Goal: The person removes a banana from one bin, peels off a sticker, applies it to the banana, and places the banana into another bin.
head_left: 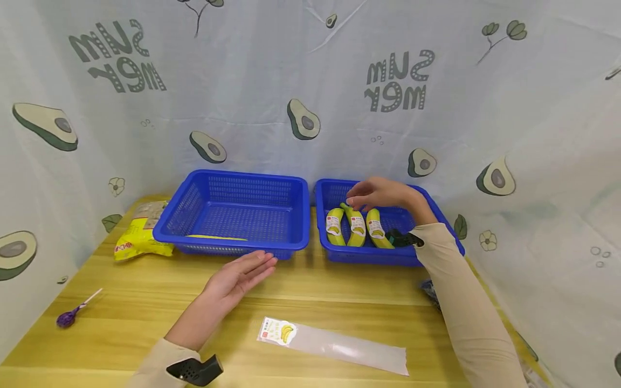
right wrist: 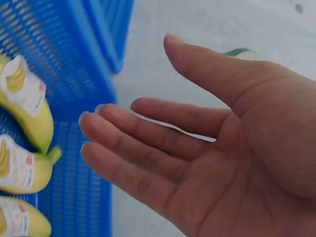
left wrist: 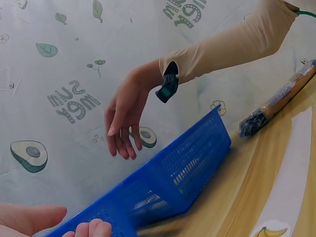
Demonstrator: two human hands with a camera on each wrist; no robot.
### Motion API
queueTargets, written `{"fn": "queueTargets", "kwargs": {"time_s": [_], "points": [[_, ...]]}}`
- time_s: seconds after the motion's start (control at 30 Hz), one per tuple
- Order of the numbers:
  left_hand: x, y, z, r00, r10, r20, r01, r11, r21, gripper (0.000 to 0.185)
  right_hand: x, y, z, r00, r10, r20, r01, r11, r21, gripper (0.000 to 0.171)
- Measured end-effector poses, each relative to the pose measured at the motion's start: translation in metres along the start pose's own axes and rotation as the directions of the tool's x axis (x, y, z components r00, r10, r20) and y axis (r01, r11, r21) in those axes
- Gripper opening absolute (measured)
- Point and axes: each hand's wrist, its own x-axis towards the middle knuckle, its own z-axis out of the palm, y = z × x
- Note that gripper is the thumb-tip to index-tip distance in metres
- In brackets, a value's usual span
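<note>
Right hand (head_left: 375, 193) has its fingers (right wrist: 128, 148) loosely spread and holding nothing, hovering just over the three labelled bananas (head_left: 356, 226) lying side by side in the right blue basket (head_left: 439, 215), at the far right of the surface (head_left: 339, 302). Left hand (head_left: 240, 276) lies flat and relaxed, fingers straight and together, near the front wall of the left blue basket (head_left: 233, 213). An empty banana bag (head_left: 335, 345) lies near the front edge, a yellow snack packet (head_left: 138, 237) and purple lollipop (head_left: 68, 318) toward the left edge.
</note>
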Motion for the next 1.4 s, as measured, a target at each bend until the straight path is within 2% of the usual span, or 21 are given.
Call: {"fn": "queueTargets", "kwargs": {"time_s": [0.23, 0.43, 0.57, 0.67, 0.8, 0.87, 0.93, 1.0, 1.07, 1.23, 1.4], "points": [[-0.014, 0.03, -0.03, 0.999, 0.006, 0.031, -0.004, 0.999, -0.053, 0.016, 0.011, -0.012, 0.004, 0.999, -0.047, -0.002, 0.047, 0.999, 0.011, 0.051], [-0.024, 0.048, -0.05, 0.999, -0.006, 0.038, 0.009, 0.995, -0.097, 0.022, 0.019, -0.018, 0.008, 0.997, -0.073, 0.002, 0.073, 0.997, 0.02, 0.05], [-0.028, 0.059, -0.062, 1.0, -0.008, 0.002, 0.008, 0.998, -0.07, 0.016, 0.023, -0.023, 0.01, 0.997, -0.076, -0.009, 0.076, 0.996, 0.038, 0.05], [-0.032, 0.066, -0.073, 0.998, -0.007, -0.06, 0.003, 0.998, -0.062, 0.017, 0.03, -0.028, 0.013, 0.996, -0.09, -0.013, 0.09, 0.994, 0.06, 0.048], [-0.036, 0.077, -0.088, 0.991, -0.023, -0.128, 0.004, 0.99, -0.143, 0.011, 0.039, -0.035, 0.016, 0.993, -0.122, -0.006, 0.122, 0.988, 0.096, 0.046], [-0.037, 0.084, -0.096, 0.983, -0.048, -0.178, 0.004, 0.971, -0.238, 0.014, 0.044, -0.037, 0.019, 0.99, -0.137, 0.007, 0.136, 0.983, 0.121, 0.048], [-0.039, 0.091, -0.102, 0.967, -0.067, -0.247, -0.018, 0.945, -0.327, 0.013, 0.05, -0.041, 0.023, 0.989, -0.148, 0.016, 0.144, 0.979, 0.145, 0.048], [-0.039, 0.098, -0.106, 0.947, -0.074, -0.311, -0.065, 0.908, -0.413, 0.007, 0.056, -0.044, 0.028, 0.986, -0.166, 0.017, 0.161, 0.972, 0.173, 0.047], [-0.039, 0.105, -0.109, 0.931, -0.068, -0.358, -0.115, 0.878, -0.464, 0.014, 0.063, -0.048, 0.034, 0.983, -0.186, 0.013, 0.18, 0.966, 0.185, 0.044], [-0.037, 0.119, -0.116, 0.93, -0.056, -0.362, -0.147, 0.849, -0.507, 0.049, 0.084, -0.063, 0.051, 0.969, -0.244, 0.029, 0.234, 0.952, 0.195, 0.039], [-0.034, 0.126, -0.119, 0.911, -0.095, -0.4, -0.153, 0.824, -0.545, 0.075, 0.102, -0.079, 0.063, 0.957, -0.285, 0.045, 0.269, 0.936, 0.226, 0.038]]}}
